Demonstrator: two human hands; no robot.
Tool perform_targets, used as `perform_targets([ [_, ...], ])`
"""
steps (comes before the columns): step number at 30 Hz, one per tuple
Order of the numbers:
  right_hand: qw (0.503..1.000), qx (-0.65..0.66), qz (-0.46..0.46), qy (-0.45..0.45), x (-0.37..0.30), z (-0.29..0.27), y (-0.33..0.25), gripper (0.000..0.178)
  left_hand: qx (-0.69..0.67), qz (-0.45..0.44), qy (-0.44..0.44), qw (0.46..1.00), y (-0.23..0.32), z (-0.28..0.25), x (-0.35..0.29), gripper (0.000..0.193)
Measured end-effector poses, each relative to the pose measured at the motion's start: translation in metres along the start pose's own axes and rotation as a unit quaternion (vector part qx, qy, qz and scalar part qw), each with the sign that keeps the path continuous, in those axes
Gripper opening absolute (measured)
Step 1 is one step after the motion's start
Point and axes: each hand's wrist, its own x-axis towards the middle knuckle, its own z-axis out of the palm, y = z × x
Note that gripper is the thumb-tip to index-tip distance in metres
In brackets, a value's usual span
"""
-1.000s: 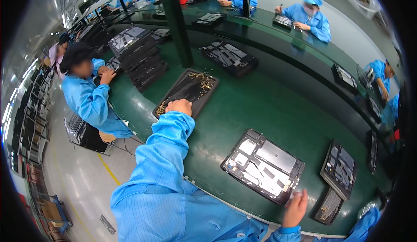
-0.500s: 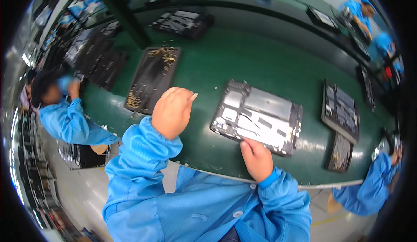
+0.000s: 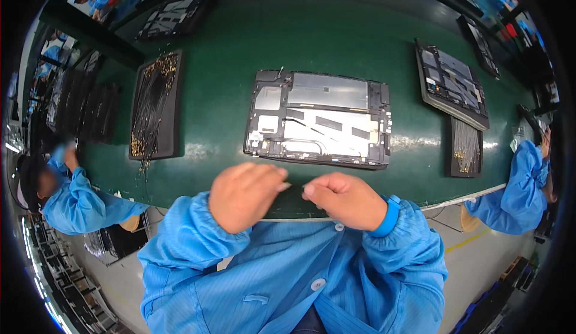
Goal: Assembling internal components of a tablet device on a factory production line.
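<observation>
An opened tablet-like device [image 3: 327, 91] lies before me, with a silver panel, white sheet areas and dark cables across its inside. My left hand [image 3: 246, 197] is closed just off its near left edge, fingers bunched together. A small pale tip shows at those fingers; whether it is a nail or a held piece, I cannot tell. Facing it, my right hand [image 3: 348, 201] has thumb and forefinger pinched together, with a tiny dark spot at the tips. The hands are a short gap apart, and neither touches the device.
To the left lies a black tray [image 3: 175, 115] of thin black cables [image 3: 155, 103] with gold ends. At right, another opened device [image 3: 453, 82] overlaps a tray of grey cables [image 3: 465, 145]. Stacked dark parts [image 3: 84, 106] stand far left. Co-workers in blue sit on both sides.
My right hand has let go of the device's near edge and come up to my left hand. The left hand has moved toward the table's near edge. The view has turned.
</observation>
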Motion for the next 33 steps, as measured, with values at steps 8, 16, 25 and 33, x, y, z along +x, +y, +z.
perform_targets([
  [8, 0.962, 0.239, 0.109, 0.071, 0.009, 0.006, 0.002, 0.035, -0.023, -0.035, 0.050, 0.998, -0.002, 0.028, 0.000, 0.020],
  [16, 0.907, 0.212, -0.161, 0.326, 0.049, 0.014, -0.001, 0.036, 0.050, -0.101, -0.012, 0.994, -0.018, 0.037, 0.004, 0.016],
  [25, 0.877, 0.044, -0.300, 0.372, 0.061, 0.020, 0.025, 0.026, 0.087, -0.101, -0.041, 0.990, -0.014, 0.032, 0.007, 0.016],
  [33, 0.849, -0.136, -0.357, 0.365, 0.060, 0.019, 0.018, 0.013, 0.091, -0.101, -0.055, 0.989, -0.014, 0.031, 0.007, 0.019],
])
